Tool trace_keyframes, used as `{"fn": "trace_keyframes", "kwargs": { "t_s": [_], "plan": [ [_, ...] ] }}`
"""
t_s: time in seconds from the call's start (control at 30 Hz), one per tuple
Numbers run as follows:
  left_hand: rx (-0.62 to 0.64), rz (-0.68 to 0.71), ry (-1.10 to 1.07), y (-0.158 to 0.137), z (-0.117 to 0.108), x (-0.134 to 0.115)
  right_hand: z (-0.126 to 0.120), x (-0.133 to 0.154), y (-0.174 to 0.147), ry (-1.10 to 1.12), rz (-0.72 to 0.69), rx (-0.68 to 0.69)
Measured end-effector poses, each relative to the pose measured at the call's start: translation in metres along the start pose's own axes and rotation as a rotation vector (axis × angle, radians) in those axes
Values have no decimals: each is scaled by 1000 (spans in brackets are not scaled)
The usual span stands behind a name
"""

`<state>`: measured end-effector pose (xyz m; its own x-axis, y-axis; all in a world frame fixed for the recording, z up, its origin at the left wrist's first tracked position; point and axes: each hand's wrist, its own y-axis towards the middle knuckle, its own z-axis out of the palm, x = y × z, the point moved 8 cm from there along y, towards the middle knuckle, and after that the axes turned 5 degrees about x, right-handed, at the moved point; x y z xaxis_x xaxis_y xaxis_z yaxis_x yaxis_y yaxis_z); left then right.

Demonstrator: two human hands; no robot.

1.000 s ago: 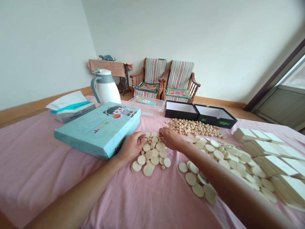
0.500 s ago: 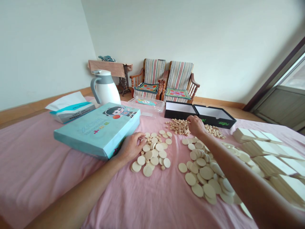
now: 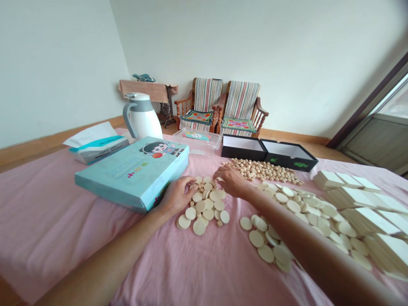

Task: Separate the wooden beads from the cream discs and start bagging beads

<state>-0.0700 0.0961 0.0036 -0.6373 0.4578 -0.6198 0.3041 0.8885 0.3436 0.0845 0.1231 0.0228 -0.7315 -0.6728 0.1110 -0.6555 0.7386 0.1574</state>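
A small mixed pile of flat round wooden discs [image 3: 208, 204] and little wooden beads lies on the pink cloth in front of me. At its left edge rests my left hand [image 3: 179, 194], thumb and forefinger slightly apart, with nothing visible between them. My right hand [image 3: 232, 180] reaches over the pile's upper right side, its fingers curled down together; whatever they hold is hidden. Behind that hand spreads a heap of wooden beads [image 3: 270, 171]. Under and beside my right forearm lies a larger heap of wooden discs [image 3: 314, 208].
A light-blue box [image 3: 127, 174] stands left, near a tissue pack [image 3: 98, 146] and a white-grey jug [image 3: 145, 121]. A clear plastic container [image 3: 207, 142] and two black box halves [image 3: 288, 155] stand at the back. Stacks of square wooden pieces [image 3: 353, 195] are at right.
My right hand has moved left and toward me, from the bead heap to the small mixed pile. My left hand has stayed at the pile's left edge.
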Motion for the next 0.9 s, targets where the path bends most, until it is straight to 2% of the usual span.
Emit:
{"fn": "trace_keyframes", "kwargs": {
  "t_s": [0.23,0.4,0.5,0.63,0.73,0.83,0.9],
  "plan": [
    [10,-7,0,0,1,1,12,6,12,-92,17,29],
    [13,-8,5,0,2,1,5,6,9,-100,39,-21],
    [14,-5,18,0,1,1,-11,-14,1,-100,145,-110],
    [11,-3,35,0,0,0,-32,-67,-17,-136,365,-194],
    [6,-7,39,1,0,-1,-42,-100,-31,-148,459,-223],
    [6,-10,37,1,-1,-1,-46,-108,-39,-141,482,-242],
    [9,-13,32,1,0,-1,-43,-95,-38,-92,436,-224]
  ]
}}
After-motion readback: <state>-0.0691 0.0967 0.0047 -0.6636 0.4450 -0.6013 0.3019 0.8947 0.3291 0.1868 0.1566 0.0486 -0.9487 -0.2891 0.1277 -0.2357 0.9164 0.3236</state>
